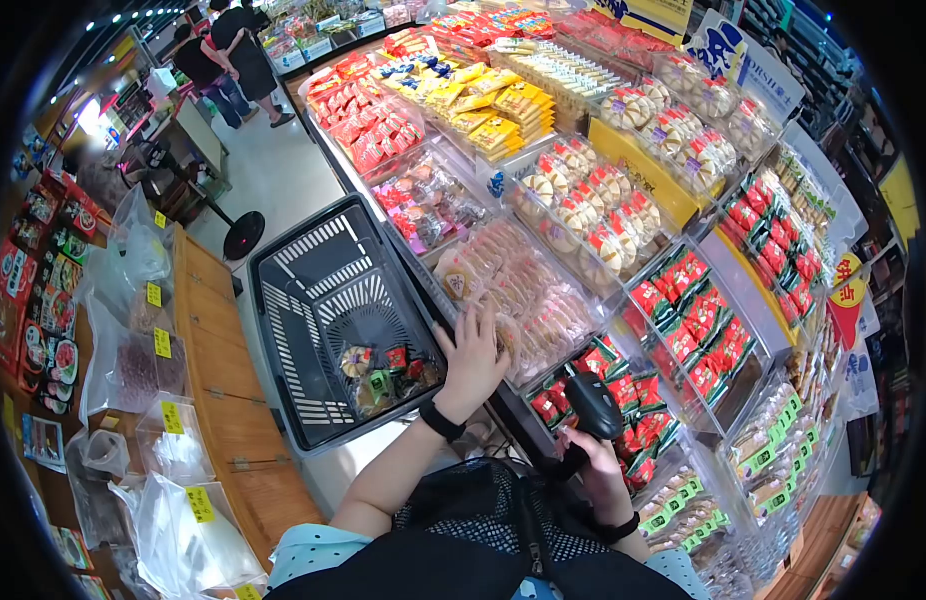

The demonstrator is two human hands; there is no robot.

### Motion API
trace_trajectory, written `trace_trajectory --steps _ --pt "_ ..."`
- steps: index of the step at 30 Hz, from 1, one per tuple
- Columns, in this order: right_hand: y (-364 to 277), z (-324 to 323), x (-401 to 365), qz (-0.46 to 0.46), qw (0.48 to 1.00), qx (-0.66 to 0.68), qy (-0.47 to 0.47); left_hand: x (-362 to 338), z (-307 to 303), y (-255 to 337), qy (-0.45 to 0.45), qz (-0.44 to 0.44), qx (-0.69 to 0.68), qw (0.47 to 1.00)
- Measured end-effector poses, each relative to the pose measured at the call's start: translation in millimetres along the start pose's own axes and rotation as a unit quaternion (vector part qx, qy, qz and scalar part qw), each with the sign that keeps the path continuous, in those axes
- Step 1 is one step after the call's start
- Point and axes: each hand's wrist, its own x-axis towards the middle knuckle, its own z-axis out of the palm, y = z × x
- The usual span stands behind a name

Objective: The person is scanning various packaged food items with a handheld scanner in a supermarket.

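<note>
My left hand (473,358) reaches over the near edge of a clear bin, fingers stretched out and apart against clear-wrapped brownish snack packs (533,290). Its fingertips lie on the packs closest to the shopping basket. My right hand (601,470) is wrapped round the handle of a black handheld barcode scanner (593,403), whose head points up and away from me. Under the scanner lie red and green snack packets (623,392). Left of my left hand is a dark grey shopping basket (283,395) with several small wrapped snacks (383,383) at its near end.
Stepped clear bins hold wrapped buns (583,210), yellow packets (493,105) and red packets (378,125). A wooden cabinet (223,360) with plastic bags (173,530) runs along the left. Two people (238,60) stand far up the aisle, beyond a round black stand base (245,235).
</note>
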Motion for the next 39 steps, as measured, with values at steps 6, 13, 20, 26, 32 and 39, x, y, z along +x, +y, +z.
trace_trajectory --steps 6,13,20,26,32,39 --pt "3 11 -2 -0.014 1.0 -0.004 0.019 11 12 -18 -0.103 0.102 0.099 0.984" --pt "10 21 3 -0.011 0.999 -0.025 0.016 22 -45 -44 -0.128 0.129 -0.311 0.933" --pt "14 42 7 -0.024 0.995 -0.069 0.066 40 -70 -198 0.071 -0.227 -0.064 0.969" --pt "33 43 22 -0.011 0.99 -0.07 0.122 2 53 -314 -0.156 -0.51 0.018 0.846" --pt "35 61 31 -0.018 0.986 -0.071 0.151 -33 107 -341 -0.059 -0.466 0.232 0.852" --pt "40 64 44 -0.019 0.987 -0.062 0.146 14 21 -333 0.001 -0.515 -0.074 0.854"
